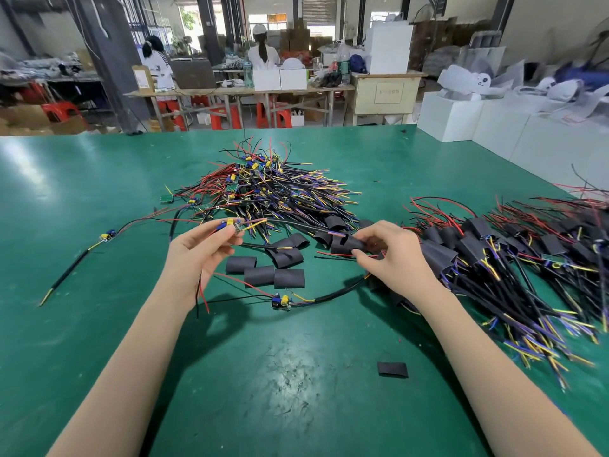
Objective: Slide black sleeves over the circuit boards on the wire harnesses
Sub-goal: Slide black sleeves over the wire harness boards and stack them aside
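Judging by the piles, I am somewhere in the middle of this job. To my right lies a heap of finished harnesses (514,258), their boards already hidden inside black sleeves. Ahead of me the bare pile (273,189) is still large, with little green boards and yellow and blue parts showing among the red, black, purple and yellow wires, so a good deal is left.

My left hand (201,249) has its grip pinched on one circuit board (230,224), held up off the desk with its wires trailing away to both sides. My right hand (392,255) has its grip closed on a black sleeve (349,244) at the edge of the loose sleeves (263,270) lying flat between my hands. The sleeve is not yet on the board; the two are well apart.

The sleeves look like short, flattened matte tubes, soft enough to crease. Two more bare harnesses wait on the green desk (82,308), one at the left (108,235) and one just before me (281,301), and a stray sleeve (392,370) lies nearer to me.
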